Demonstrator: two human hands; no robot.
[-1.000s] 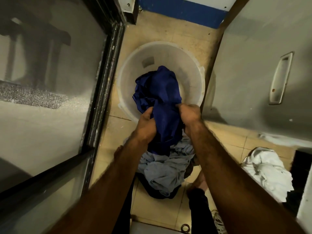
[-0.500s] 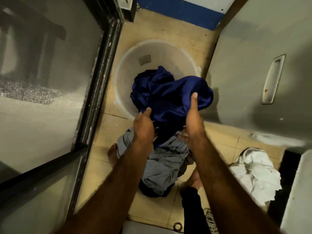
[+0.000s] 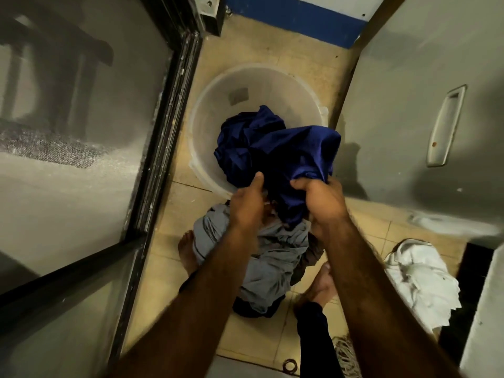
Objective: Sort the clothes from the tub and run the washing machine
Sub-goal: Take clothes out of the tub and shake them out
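The right hand (image 3: 321, 197) clenches a bunch of the blue cloth (image 3: 286, 148). The left hand (image 3: 246, 203) pinches it with the thumb on top, its fingers hidden beneath. The cloth hangs over the tub (image 3: 212, 110), partly inside. Slick and satiny, it could slip from a loose pinch. Trailing folds might snag the rim and tip the thin, translucent plastic tub. Dropped carelessly, it could dye the crumpled white pile (image 3: 420, 274) rather than join the soft grey pile (image 3: 272, 257).

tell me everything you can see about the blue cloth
The blue cloth is deep blue, slightly shiny, crumpled fabric in many folds. It hangs partly over the pale round tub, its far part inside. The right hand grips its near edge, the left hand holds it alongside; its lower end hangs over the grey clothes.
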